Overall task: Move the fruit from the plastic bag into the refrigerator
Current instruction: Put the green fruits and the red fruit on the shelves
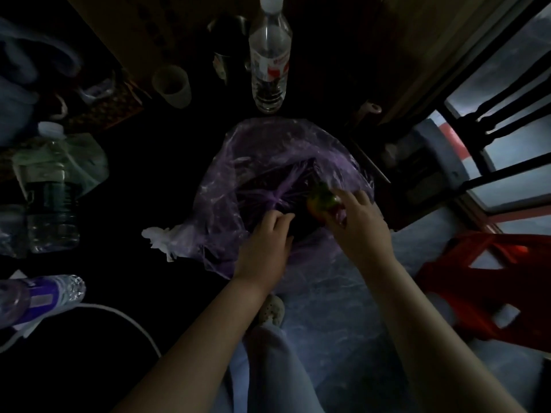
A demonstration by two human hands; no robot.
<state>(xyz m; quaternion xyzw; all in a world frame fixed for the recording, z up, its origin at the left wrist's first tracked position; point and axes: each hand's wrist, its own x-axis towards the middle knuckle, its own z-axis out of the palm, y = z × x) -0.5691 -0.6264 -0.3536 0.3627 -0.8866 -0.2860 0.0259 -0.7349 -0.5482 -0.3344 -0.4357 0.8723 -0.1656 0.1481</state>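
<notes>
A crumpled purple plastic bag [268,156] lies open on the dark table edge in the middle of the view. My left hand [267,236] pinches the gathered plastic at the bag's near rim. My right hand [354,216] grips a green and red fruit [320,204] at the bag's right side, just above its opening. The bag's inside is dark and what it holds is hidden. The refrigerator is not in view.
A tall clear bottle [269,55] stands behind the bag, a pale cup [173,84] to its left. Water bottles [50,189] and a lying bottle [41,296] crowd the left. A red plastic stool [489,287] stands on the floor at right, dark window bars [492,120] beyond.
</notes>
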